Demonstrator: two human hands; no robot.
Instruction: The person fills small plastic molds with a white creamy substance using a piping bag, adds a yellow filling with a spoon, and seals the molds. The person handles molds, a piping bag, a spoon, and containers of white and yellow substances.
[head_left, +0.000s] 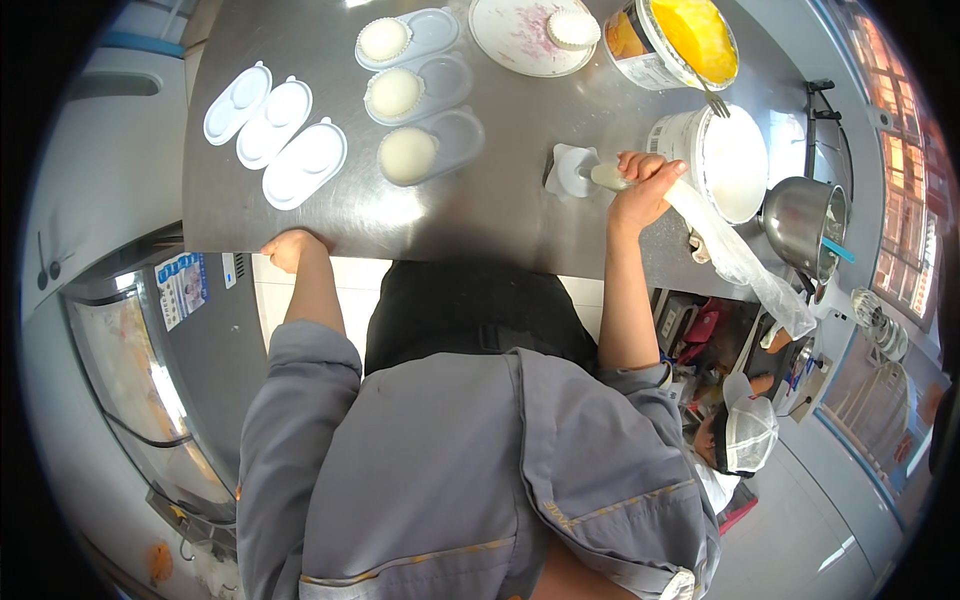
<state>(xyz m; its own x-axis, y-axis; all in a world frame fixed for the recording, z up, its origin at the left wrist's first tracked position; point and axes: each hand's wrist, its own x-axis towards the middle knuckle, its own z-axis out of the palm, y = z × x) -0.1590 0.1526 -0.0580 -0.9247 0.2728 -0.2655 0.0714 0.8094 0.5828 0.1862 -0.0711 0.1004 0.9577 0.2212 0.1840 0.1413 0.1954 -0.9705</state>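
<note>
A translucent piping bag (712, 225) is gripped near its nozzle end by my right hand (646, 191), its long tail trailing down to the right. The bag's tip points left, at a small white piece with a round, pale centre (574, 171) on the steel table (517, 225). My left hand (292, 251) rests at the table's front edge with fingers curled; whether it grips the edge is unclear. Beyond it lie several white plastic lids (306, 166). Clear two-hollow trays (459, 139) each hold a smooth white ball (409, 155) in the left hollow.
At the back stands a white plate (510, 45) bearing a ruffled paper cup (574, 30). A tub of yellow filling (694, 41) with a fork (712, 97), a white tub (731, 165) and a steel bowl (799, 225) line the right side. Another person (750, 435) is low at right.
</note>
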